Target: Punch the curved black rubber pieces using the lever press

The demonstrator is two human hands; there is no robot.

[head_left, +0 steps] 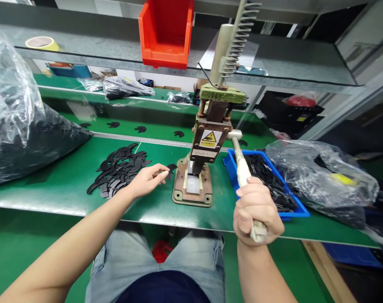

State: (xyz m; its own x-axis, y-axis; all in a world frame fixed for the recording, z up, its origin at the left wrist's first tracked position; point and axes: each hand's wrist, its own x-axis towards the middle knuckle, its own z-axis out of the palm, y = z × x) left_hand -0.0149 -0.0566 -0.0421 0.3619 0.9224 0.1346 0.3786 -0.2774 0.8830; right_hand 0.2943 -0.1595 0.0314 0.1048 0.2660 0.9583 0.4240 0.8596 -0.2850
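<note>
My left hand (150,180) pinches a small flat black piece (171,168) at its fingertips, just left of the press base. My right hand (257,210) is wrapped round the taped lever handle (242,168) of a hand press (210,134). The press ram comes down close over a pale block (194,184) on the brown base plate (178,185); whether they touch is hard to tell. Left of my left hand lies a heap of curved flat black pieces (122,166) on the green table (156,208).
A blue tray (287,191) of black parts stands right of the press, beside a clear plastic bag (323,176). A large bag of black parts (30,130) sits at left. Several black pieces (141,128) lie on the green strip behind. A red bin (166,59) is on the shelf overhead.
</note>
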